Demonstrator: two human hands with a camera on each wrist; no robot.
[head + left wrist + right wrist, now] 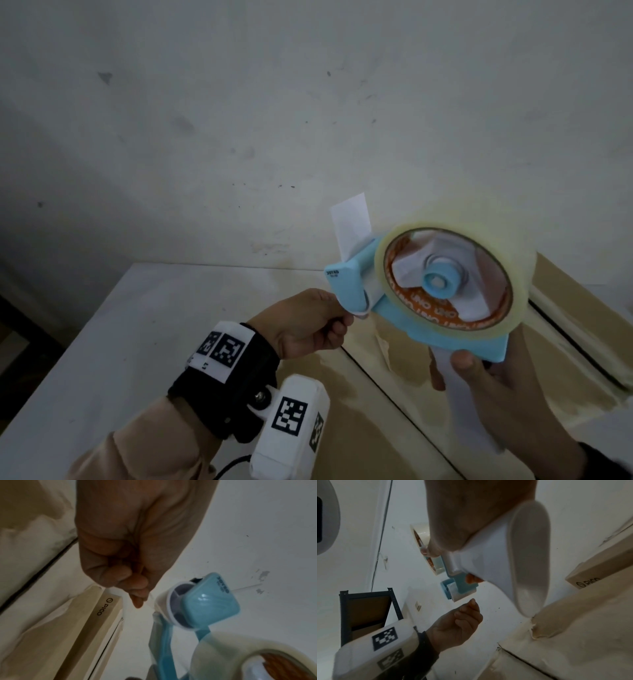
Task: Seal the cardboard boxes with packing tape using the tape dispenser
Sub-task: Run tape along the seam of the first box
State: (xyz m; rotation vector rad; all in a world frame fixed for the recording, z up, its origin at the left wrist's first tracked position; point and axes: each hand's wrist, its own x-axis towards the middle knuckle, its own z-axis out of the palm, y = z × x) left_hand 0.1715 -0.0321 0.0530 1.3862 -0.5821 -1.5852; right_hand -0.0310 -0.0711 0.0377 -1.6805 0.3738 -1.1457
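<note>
Scuffed white wall (239,120) fills the background above a white tabletop (120,325), where a cardboard box (394,428) lies flat with its centre seam facing up and patches of old, torn tape beside it; a second box edge printed PICO (102,607) shows in the left wrist view. Held up off the box, the blue tape dispenser (356,284) carries a roll of clear packing tape (452,277), and the right hand (496,394) has its fingers wrapped round the white handle, probably to steady the tool at working height. The left hand (308,325) is curled, its thumb and fingertip pinching at the roller end, apparently to catch the loose tape end; whether it actually has the tape is hard to tell.
</note>
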